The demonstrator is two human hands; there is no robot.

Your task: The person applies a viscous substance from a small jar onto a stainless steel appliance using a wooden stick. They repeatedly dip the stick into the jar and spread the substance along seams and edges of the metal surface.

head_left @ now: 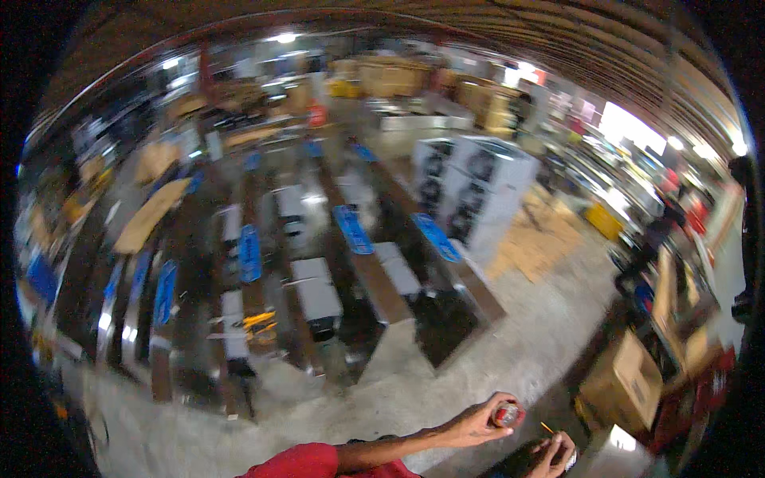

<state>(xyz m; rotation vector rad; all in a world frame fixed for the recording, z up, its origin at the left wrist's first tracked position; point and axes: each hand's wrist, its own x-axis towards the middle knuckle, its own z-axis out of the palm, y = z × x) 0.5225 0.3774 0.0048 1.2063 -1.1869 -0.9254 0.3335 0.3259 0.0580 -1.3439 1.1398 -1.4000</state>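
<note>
From the lower edge my left arm, in a red sleeve, reaches to the right. My left hand (475, 425) is closed round a small round red thing with a silvery face (508, 413); blur hides its exact kind. Below and to the right of it, my right hand (550, 457) has its fingers curled together. A thin orange stick (547, 428) shows just beyond those fingertips, and something pale (571, 460) is at the hand's right side. Whether the right fingers grip either one is unclear.
Long dark panels (382, 296) with blue strips lie in rows to the left, with grey boxes (315, 288) among them. Tall white cartons (484, 187) stand behind. A cardboard box (621, 381) is at right, beside a metallic surface (613, 456). A person (657, 227) is farther right.
</note>
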